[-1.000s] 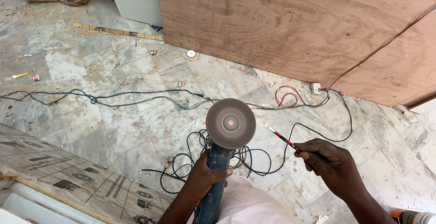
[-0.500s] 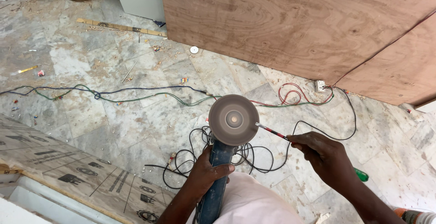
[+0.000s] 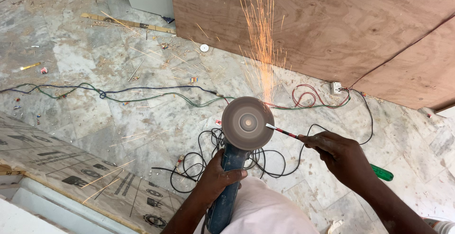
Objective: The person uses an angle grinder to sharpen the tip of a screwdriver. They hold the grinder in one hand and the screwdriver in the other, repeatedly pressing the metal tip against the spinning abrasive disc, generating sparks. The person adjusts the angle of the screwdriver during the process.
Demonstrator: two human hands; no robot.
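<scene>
My left hand (image 3: 215, 179) grips the dark blue body of an angle grinder (image 3: 226, 186), held upright in front of me. Its grey disc (image 3: 247, 122) spins and faces the camera. My right hand (image 3: 337, 156) pinches a thin red-and-black tool with a metal tip (image 3: 280, 130). The tip touches the disc's right edge. A stream of orange sparks (image 3: 263, 39) shoots up and away from the contact point, with a few streaks flying left across the floor.
Tangled black cable (image 3: 199, 167) lies on the marble floor under the grinder. Green, blue and red wires (image 3: 142, 93) run across the floor to a white socket (image 3: 336, 88). Plywood sheets (image 3: 332, 25) lean at the back. A green screwdriver handle (image 3: 381, 172) lies right; printed cardboard (image 3: 71, 167) lies left.
My right hand has brought the thin tool leftward until its tip touches the disc's edge. Sparks now fly upward; none showed before. The left hand keeps its grip on the grinder.
</scene>
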